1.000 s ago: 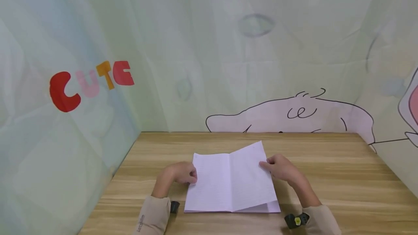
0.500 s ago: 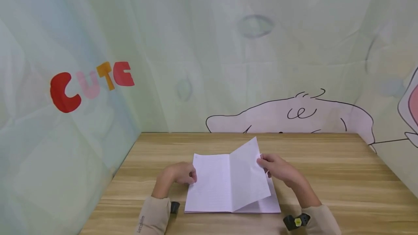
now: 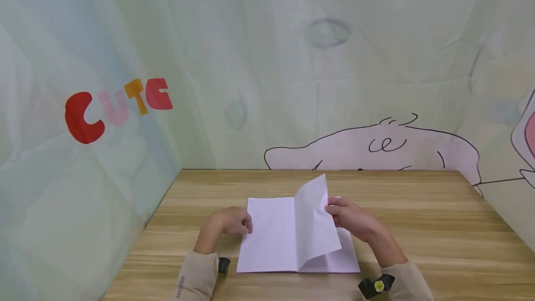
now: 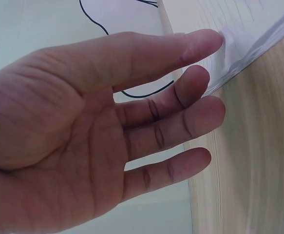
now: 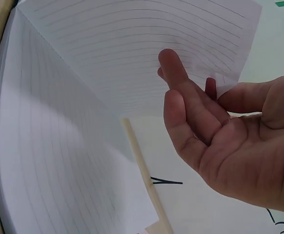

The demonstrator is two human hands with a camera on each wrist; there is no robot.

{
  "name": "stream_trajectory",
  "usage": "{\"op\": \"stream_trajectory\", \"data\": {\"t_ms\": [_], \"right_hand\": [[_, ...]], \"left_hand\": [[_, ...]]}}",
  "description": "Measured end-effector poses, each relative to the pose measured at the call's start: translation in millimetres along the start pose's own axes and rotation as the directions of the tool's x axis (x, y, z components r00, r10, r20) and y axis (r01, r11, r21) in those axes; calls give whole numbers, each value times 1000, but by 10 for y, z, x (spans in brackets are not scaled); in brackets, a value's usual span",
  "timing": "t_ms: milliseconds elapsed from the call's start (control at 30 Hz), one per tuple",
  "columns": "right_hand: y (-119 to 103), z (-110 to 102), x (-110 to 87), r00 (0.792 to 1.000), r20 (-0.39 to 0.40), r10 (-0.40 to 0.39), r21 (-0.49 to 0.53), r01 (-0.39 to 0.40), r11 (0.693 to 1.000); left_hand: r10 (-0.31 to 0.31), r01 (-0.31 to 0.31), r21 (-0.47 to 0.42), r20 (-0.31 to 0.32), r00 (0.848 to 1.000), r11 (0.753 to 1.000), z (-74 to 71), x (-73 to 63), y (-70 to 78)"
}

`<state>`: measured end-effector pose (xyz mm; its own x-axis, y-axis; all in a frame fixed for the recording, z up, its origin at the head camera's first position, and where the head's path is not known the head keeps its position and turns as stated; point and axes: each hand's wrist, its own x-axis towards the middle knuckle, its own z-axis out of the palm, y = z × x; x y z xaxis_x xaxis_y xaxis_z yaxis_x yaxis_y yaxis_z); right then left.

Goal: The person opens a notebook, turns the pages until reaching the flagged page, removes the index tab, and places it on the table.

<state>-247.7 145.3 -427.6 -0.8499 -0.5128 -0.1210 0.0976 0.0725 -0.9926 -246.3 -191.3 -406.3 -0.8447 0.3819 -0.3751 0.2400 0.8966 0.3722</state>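
Note:
An open notebook [image 3: 267, 236] with lined white pages lies on the wooden table. My right hand [image 3: 353, 217] pinches one loose page [image 3: 315, 226] at its outer edge, and the page stands up bent from the spine. In the right wrist view, the thumb and a finger [image 5: 172, 66] of the right hand [image 5: 249, 151] are at the page's [image 5: 146, 44] corner, with lined paper below. My left hand [image 3: 231, 221] rests at the notebook's left edge. In the left wrist view, the left hand's [image 4: 98, 126] fingers are loosely extended, and one fingertip touches the paper [image 4: 229, 19].
The wooden table [image 3: 426, 226] reaches back to a pale green cloth backdrop [image 3: 259, 82] with a cartoon drawing [image 3: 363, 152]. Coloured letters [image 3: 85, 117] mark the left cloth. A black wrist camera strap [image 3: 376, 286] sits by the right sleeve.
My right hand has moved left with the page, which has lifted further off the right side and bends more. The left hand has stayed put.

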Motion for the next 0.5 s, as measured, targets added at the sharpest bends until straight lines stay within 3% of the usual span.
{"op": "stream_trajectory", "data": {"t_ms": [333, 500], "right_hand": [[40, 129, 45, 999, 48, 23, 117, -28, 993], [72, 167, 63, 997, -31, 64, 159, -59, 986]], "left_hand": [[0, 0, -2, 4, 1000, 1000, 1, 9, -13], [8, -8, 0, 14, 1000, 1000, -2, 7, -9]]}}
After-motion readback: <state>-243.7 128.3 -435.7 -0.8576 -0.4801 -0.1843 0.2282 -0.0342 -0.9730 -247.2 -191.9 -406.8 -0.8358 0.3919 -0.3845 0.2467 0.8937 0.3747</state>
